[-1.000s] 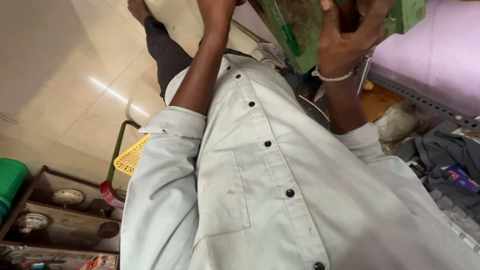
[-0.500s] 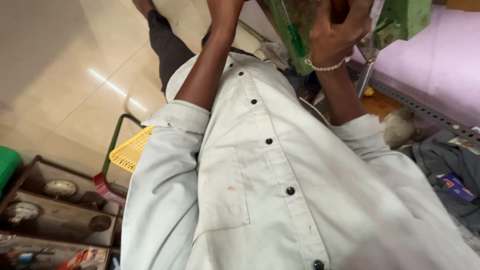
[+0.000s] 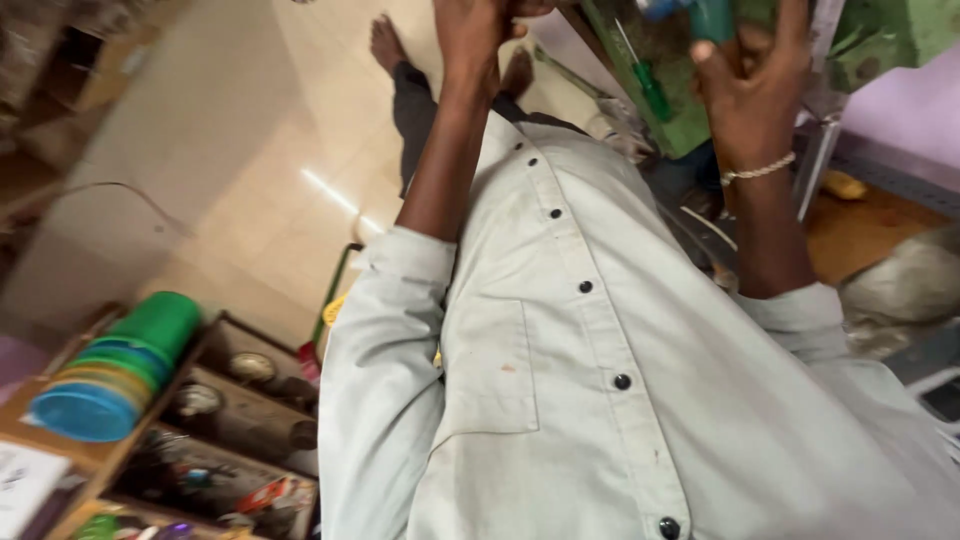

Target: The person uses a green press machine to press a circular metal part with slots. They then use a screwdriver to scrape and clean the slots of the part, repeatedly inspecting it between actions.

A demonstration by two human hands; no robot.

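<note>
Both our hands raised at the frame's top. Left hand [image 3: 480,25] closed into a fist, contents hidden. Right hand [image 3: 750,85] has its grip wrapped on a blue-handled tool [image 3: 710,18] against the green machine [image 3: 670,90].

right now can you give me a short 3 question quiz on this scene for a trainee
1. True or false: the right hand has a beaded bracelet at its wrist.
2. Which thing lies against the green panel between the two raised arms? A) a green-handled screwdriver B) a hammer C) a paintbrush
3. Fill in: the stack of plastic containers on the wooden shelf at lower left is green on top and ____ at the bottom.

Key: 1 true; 2 A; 3 blue. The left hand is cut off by the frame edge, so its grip cannot be judged.
</note>
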